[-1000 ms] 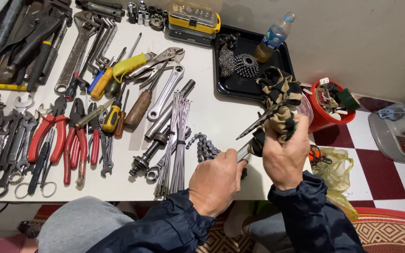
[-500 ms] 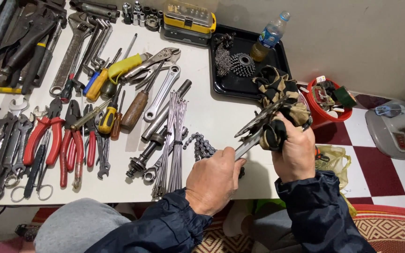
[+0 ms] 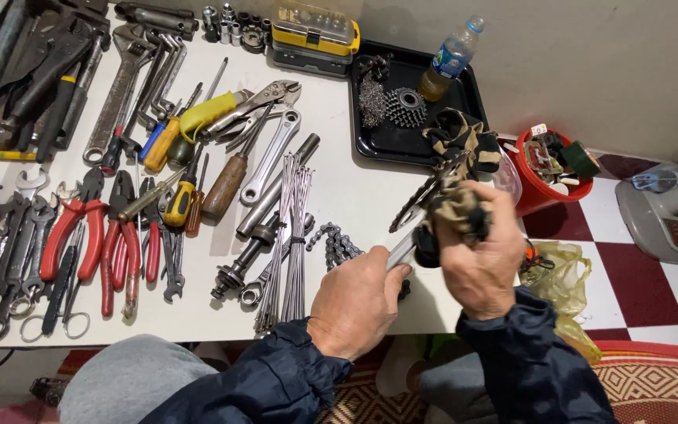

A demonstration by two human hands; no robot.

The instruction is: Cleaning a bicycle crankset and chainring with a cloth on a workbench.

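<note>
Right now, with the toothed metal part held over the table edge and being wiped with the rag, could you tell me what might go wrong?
1. The right hand rubs a camouflage cloth rag along the silver toothed chainring crank; the teeth could snag the cloth or nick fingers.
2. The left hand grips only the crank's lower end, past the white table edge; a slip could drop it to the floor.

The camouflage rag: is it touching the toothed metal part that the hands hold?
Touching. The head view shows the right hand pressing the camouflage rag around the toothed metal part, no gap between them.
</note>
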